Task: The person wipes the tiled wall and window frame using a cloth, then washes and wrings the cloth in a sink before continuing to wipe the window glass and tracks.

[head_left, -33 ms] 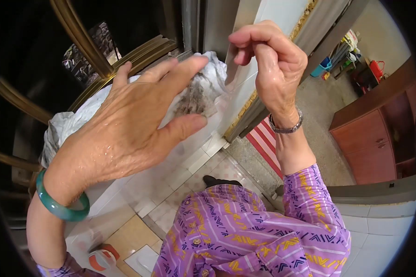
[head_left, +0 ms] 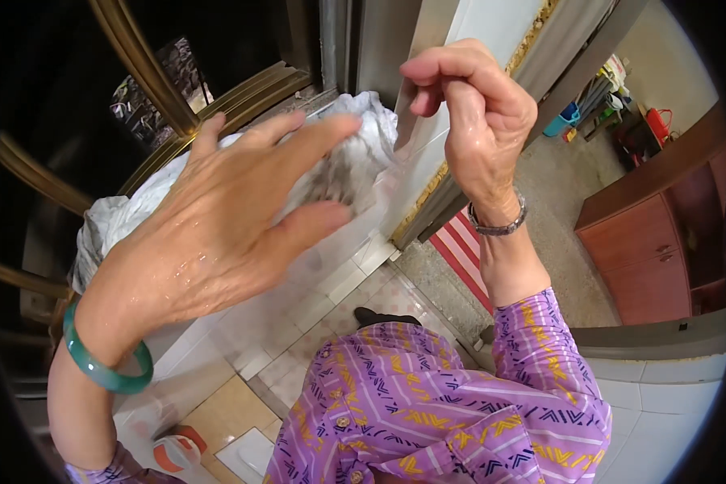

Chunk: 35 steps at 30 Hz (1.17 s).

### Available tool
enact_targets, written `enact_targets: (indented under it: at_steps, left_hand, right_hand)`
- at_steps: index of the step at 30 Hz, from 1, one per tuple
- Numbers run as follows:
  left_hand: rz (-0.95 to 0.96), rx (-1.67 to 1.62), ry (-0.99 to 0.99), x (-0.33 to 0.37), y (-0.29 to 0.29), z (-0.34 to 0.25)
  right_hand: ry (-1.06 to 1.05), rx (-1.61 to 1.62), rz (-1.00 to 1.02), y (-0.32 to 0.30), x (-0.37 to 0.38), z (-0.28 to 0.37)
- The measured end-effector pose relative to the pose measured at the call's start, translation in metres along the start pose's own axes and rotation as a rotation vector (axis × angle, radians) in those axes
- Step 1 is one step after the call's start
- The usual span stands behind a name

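My left hand point(head_left: 218, 234) is wet, wears a green bangle, and is spread open with its palm away from me, in front of a crumpled white cloth point(head_left: 363, 137) with dark grey stains. The cloth lies along a ledge beside brass-coloured window bars point(head_left: 149, 77). My right hand point(head_left: 480, 121) is raised at the upper middle with a metal bracelet on the wrist. Its fingers are pinched together. A faint clear plastic film point(head_left: 391, 173) seems to hang from that pinch, down past the cloth and my left thumb.
A white tiled wall edge and door frame point(head_left: 436, 173) stand just behind my right hand. Below are pale floor tiles, a red-striped mat point(head_left: 460, 250), a reddish wooden cabinet point(head_left: 653, 258) at the right, and an orange-and-white container point(head_left: 173, 452) at the lower left.
My left hand has shifted slightly down and its fingers have flattened a little over the cloth. My right hand has hardly moved.
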<state>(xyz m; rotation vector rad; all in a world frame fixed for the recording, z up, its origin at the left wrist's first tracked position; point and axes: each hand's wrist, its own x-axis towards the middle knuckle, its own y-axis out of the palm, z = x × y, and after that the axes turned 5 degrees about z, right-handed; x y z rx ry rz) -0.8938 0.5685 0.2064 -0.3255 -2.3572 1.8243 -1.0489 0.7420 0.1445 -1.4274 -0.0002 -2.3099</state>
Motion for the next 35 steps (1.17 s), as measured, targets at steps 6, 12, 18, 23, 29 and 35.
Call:
enact_targets:
  at_steps: [6,12,18,23,29,35]
  left_hand:
    - [-0.006,-0.007,-0.177,-0.053,-0.021,0.001]
    - [-0.401,-0.733,-0.278,-0.034,-0.024,0.013]
    - [-0.018,-0.027,-0.017,0.014,-0.007,0.007]
    - [0.120,0.158,0.012,0.037,0.015,0.010]
    - [0.089,0.468,-0.123,0.040,0.006,-0.008]
    - [0.098,0.433,-0.211,-0.006,-0.004,-0.007]
  right_hand:
    - [-0.065,0.035,-0.104,-0.003,-0.002,-0.001]
    - [-0.138,-0.048,-0.149,0.003,0.001,0.000]
    - [-0.140,-0.008,-0.112,0.004,-0.003,-0.002]
    - [-0.151,-0.004,-0.075,0.003,-0.006,-0.008]
    - [-0.129,0.031,-0.052,-0.001,-0.007,-0.011]
    - [-0.146,-0.006,-0.004,0.000,-0.011,-0.012]
